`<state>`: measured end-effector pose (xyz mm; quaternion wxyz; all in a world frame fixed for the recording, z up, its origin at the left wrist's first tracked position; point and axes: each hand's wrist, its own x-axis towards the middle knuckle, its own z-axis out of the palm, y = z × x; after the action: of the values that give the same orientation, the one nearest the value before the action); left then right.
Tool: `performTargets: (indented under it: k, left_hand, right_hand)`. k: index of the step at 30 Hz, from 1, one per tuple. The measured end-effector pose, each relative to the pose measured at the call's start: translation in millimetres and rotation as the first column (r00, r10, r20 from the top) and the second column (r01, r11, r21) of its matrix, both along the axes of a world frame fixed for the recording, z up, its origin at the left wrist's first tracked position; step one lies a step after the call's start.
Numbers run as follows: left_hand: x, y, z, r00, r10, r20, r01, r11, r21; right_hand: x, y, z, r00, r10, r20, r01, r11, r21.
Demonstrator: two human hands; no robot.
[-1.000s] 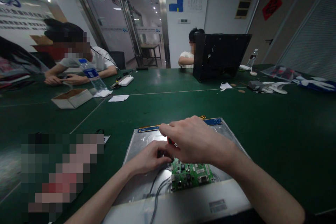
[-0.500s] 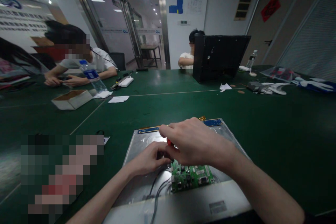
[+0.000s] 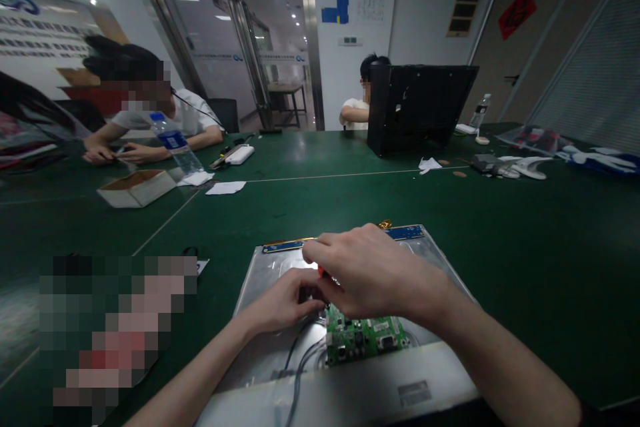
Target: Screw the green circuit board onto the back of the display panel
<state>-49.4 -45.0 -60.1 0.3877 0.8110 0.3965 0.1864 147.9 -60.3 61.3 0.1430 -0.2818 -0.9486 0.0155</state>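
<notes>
We have the green board [image 3: 367, 335] just nearer to us than our right hand [image 3: 367, 268], which covers its far edge. It sits on a metal panel [image 3: 270, 271] that lies flat beneath both hands. Our right hand is curled around a red tool [image 3: 321, 271], mostly hidden by our fingers. Our left hand [image 3: 286, 300] meets it from the left, fingers bent inward near the board's far left corner; we cannot tell whether they grip anything. Grey cables [image 3: 299, 365] run from the board toward us, to the right of our left forearm. Beyond our hands, a blue strip [image 3: 407, 233] edges the panel. The green table [image 3: 530, 267] spreads around it all. Well ahead and left of our left hand are a box [image 3: 123, 197] and a bottle [image 3: 175, 141], with a person [image 3: 193, 113] behind them. Far beyond our right hand stands a black case [image 3: 425, 107], partly hiding another person [image 3: 354, 115].
</notes>
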Motion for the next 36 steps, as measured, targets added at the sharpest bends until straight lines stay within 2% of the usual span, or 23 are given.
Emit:
performTargets:
  k: [6, 14, 36]
  left_hand:
    - [-0.8, 0.0, -3.6, 1.000, 0.012, -0.010, -0.012, 1.000, -0.001]
    - [0.1, -1.7, -1.6, 1.000, 0.023, -0.013, -0.023, 0.999, 0.037]
    - [0.4, -2.0, 1.0, 1.000, 0.018, 0.000, -0.018, 1.000, 0.020]
  right_hand:
    - [-2.1, 0.9, 0.3, 1.000, 0.011, -0.011, -0.010, 1.000, 0.010]
    - [-3.6, 3.0, -1.7, 0.996, -0.086, 0.038, 0.085, 0.996, 0.026]
    - [-2.1, 2.3, 0.1, 0.999, -0.050, 0.012, 0.049, 0.998, 0.047]
